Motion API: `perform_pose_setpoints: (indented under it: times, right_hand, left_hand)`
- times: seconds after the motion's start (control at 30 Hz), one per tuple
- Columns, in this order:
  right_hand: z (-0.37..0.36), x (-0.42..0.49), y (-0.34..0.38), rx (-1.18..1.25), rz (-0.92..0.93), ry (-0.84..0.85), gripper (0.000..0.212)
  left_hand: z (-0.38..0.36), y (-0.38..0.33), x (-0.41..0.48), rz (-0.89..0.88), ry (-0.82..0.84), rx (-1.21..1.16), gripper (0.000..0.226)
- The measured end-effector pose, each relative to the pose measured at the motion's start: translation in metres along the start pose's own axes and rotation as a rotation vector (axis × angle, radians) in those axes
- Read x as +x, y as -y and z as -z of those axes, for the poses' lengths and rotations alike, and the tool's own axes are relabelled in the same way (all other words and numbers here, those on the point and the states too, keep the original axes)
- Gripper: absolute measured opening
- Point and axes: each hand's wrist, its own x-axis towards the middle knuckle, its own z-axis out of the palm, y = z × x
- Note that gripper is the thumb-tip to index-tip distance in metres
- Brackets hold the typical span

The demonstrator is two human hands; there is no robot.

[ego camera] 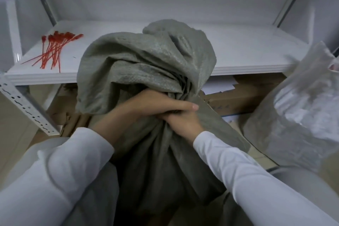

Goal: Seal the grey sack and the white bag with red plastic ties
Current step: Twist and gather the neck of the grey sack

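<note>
- We grip the gathered neck of the grey sack (146, 64) with both hands: left hand (156, 102) above, right hand (180, 122) just below, touching.
- The sack stands against the shelf (238, 47) front edge.
- We see red plastic ties (53, 47) near the shelf's front-left corner.
- The white bag (302, 106) stands to the sack's right.

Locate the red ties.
Head view: the red plastic ties lie piled at the left end of the white shelf, left of the grey sack.
</note>
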Motion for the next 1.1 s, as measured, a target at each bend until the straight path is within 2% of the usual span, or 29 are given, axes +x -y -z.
perform_pose_setpoints:
  times: [0.07, 0.1, 0.23, 0.37, 0.43, 0.47, 0.53, 0.6, 0.73, 0.8, 1.0, 1.1]
  right_hand:
    - [0.0, 0.005, -0.005, 0.066, -0.007, -0.111, 0.039]
    - [0.0, 0.006, -0.007, 0.118, -0.019, -0.144, 0.039]
    - [0.009, 0.013, -0.01, 0.322, -0.17, -0.2, 0.039]
    - [0.017, 0.013, -0.001, 0.357, -0.194, -0.113, 0.036]
    - [0.02, 0.012, 0.001, 0.348, -0.211, -0.05, 0.039]
    - [0.022, 0.012, 0.002, 0.349, -0.216, -0.03, 0.04]
    - [0.028, 0.012, 0.005, 0.352, -0.206, -0.017, 0.041]
    - [0.032, 0.012, 0.009, 0.345, -0.162, -0.016, 0.04]
    - [0.034, 0.008, 0.012, 0.193, -0.075, 0.006, 0.039]
    - [0.035, 0.008, 0.011, 0.174, -0.091, 0.039, 0.031]
    - [0.039, 0.011, 0.008, 0.154, -0.092, 0.144, 0.034]
    - [0.052, 0.018, 0.004, 0.066, -0.142, 0.182, 0.044]
  left_hand:
    - [0.017, 0.005, -0.002, 0.036, 0.118, 0.096, 0.073]
    - [0.025, 0.007, -0.004, 0.053, 0.163, 0.127, 0.078]
    - [0.042, 0.022, -0.004, 0.153, 0.246, 0.112, 0.057]
    - [0.039, 0.035, -0.002, 0.099, 0.26, 0.342, 0.087]
    - [0.024, 0.043, 0.0, 0.019, 0.31, 0.324, 0.094]
    - [0.013, 0.047, 0.002, -0.014, 0.294, 0.278, 0.093]
    - [-0.005, 0.053, 0.003, -0.047, 0.149, 0.182, 0.086]
    - [-0.019, 0.055, 0.006, -0.052, 0.014, 0.142, 0.093]
    - [-0.044, 0.065, 0.014, 0.018, 0.03, -0.046, 0.096]
    - [-0.051, 0.069, 0.014, 0.065, 0.009, -0.143, 0.089]
    - [-0.058, 0.067, 0.017, 0.107, -0.141, -0.285, 0.054]
    - [-0.063, 0.07, 0.025, 0.17, -0.224, -0.305, 0.051]
